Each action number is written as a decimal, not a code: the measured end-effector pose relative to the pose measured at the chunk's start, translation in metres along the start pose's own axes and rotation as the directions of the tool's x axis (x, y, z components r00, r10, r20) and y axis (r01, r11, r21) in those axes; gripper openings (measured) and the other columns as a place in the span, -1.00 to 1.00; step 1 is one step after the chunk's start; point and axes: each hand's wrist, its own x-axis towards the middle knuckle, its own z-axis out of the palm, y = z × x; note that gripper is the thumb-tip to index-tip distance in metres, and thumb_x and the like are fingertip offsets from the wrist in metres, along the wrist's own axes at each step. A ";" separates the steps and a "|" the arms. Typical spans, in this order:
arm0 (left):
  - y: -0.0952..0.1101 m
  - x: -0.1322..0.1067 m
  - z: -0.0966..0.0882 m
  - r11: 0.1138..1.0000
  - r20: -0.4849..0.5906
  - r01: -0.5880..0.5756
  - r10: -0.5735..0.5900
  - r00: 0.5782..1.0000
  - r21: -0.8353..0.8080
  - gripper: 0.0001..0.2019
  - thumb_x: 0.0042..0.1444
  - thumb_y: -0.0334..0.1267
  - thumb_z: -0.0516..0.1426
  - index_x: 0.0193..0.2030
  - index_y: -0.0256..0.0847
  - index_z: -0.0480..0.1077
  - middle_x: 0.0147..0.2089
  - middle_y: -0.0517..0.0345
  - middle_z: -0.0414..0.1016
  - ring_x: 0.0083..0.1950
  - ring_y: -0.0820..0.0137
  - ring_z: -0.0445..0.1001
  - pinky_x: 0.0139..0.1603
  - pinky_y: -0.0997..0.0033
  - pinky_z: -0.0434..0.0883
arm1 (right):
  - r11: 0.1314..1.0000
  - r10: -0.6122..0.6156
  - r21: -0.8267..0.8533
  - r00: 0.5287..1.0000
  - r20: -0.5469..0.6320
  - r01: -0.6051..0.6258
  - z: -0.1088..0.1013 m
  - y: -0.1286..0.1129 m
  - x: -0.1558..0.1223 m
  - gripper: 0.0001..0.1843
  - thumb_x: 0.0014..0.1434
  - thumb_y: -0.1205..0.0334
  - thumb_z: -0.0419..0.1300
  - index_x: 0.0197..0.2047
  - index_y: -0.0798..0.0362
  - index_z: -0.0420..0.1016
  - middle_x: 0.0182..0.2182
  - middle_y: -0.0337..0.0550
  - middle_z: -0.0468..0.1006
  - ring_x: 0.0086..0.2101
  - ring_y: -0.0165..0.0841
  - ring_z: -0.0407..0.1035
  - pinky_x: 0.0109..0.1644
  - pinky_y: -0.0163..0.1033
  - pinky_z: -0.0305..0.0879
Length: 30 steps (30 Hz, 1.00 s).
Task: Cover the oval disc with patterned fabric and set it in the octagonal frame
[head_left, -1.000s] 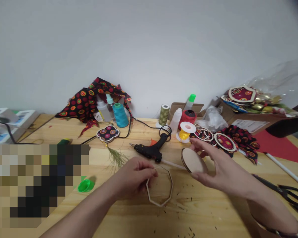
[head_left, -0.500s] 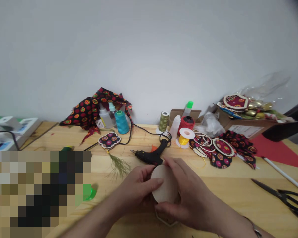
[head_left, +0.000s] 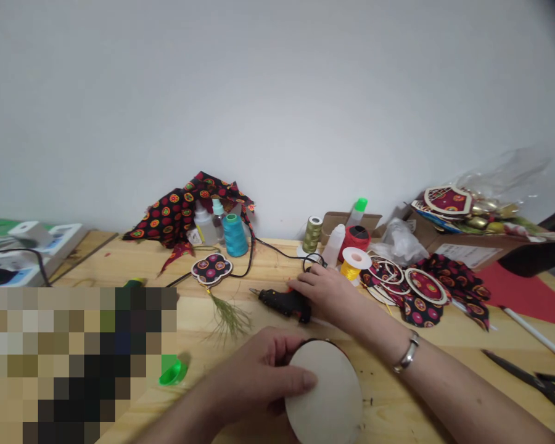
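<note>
The left hand (head_left: 277, 370) pinches a pale, round, flat disc (head_left: 330, 401), thumb across its face, over the pale wooden tabletop (head_left: 388, 410). The right hand (head_left: 333, 296), palm down, forearm stretched forward, covers the handle of a black pistol-shaped glue gun (head_left: 277, 302); whether it grips cannot be told. The step looks like taking up the gun; lifting would call for closed fingers.

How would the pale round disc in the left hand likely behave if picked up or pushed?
The pale round disc is probably stiff: its face looks flat under the thumb of the left hand. It may be fairly light, as that hand alone holds it. Its round outline suggests it could roll if stood on edge.
</note>
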 end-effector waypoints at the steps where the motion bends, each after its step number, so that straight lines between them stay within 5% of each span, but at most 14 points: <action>1: 0.001 0.000 0.000 1.000 0.018 0.009 -0.010 1.000 0.005 -0.63 -0.07 -0.13 0.28 -0.13 -0.27 0.58 -0.48 0.15 0.39 -0.57 0.55 0.21 -0.63 0.61 0.09 | 1.000 0.003 -0.011 1.000 0.001 -0.003 0.001 -0.001 0.003 -0.67 0.24 0.42 0.13 0.06 0.04 0.45 -0.19 -0.04 0.58 -0.15 -0.20 0.34 -0.17 -0.15 0.29; 10: 0.000 -0.002 -0.003 1.000 0.059 0.009 -0.010 0.998 0.017 -0.64 -0.04 -0.08 0.26 -0.16 -0.27 0.55 -0.48 0.21 0.32 -0.57 0.58 0.17 -0.66 0.65 0.07 | 0.993 0.091 -0.072 0.996 0.001 -0.090 0.006 -0.002 0.016 -0.83 0.25 0.43 0.10 -0.15 0.10 0.49 -0.24 -0.03 0.58 -0.19 -0.21 0.35 -0.22 -0.17 0.24; 21: -0.002 0.000 -0.005 0.999 0.039 -0.011 0.012 0.999 -0.036 -0.62 -0.07 -0.05 0.29 -0.18 -0.29 0.54 -0.49 0.23 0.33 -0.59 0.58 0.16 -0.64 0.61 0.06 | 0.976 0.205 -0.078 0.979 -0.002 -0.204 0.007 -0.002 0.045 -0.81 0.27 0.36 0.09 -0.12 0.14 0.51 -0.21 0.07 0.58 -0.15 -0.15 0.37 -0.13 -0.15 0.30; 30: -0.007 0.003 -0.002 0.994 0.004 0.000 0.000 1.000 -0.110 -0.64 -0.11 -0.07 0.32 -0.20 -0.26 0.56 -0.46 0.17 0.40 -0.54 0.53 0.24 -0.50 0.52 0.16 | 0.983 0.168 -0.066 0.985 -0.036 -0.170 0.002 0.002 0.037 -0.66 0.28 0.42 0.04 0.10 0.09 0.39 -0.04 0.02 0.50 -0.06 -0.20 0.32 -0.02 -0.16 0.28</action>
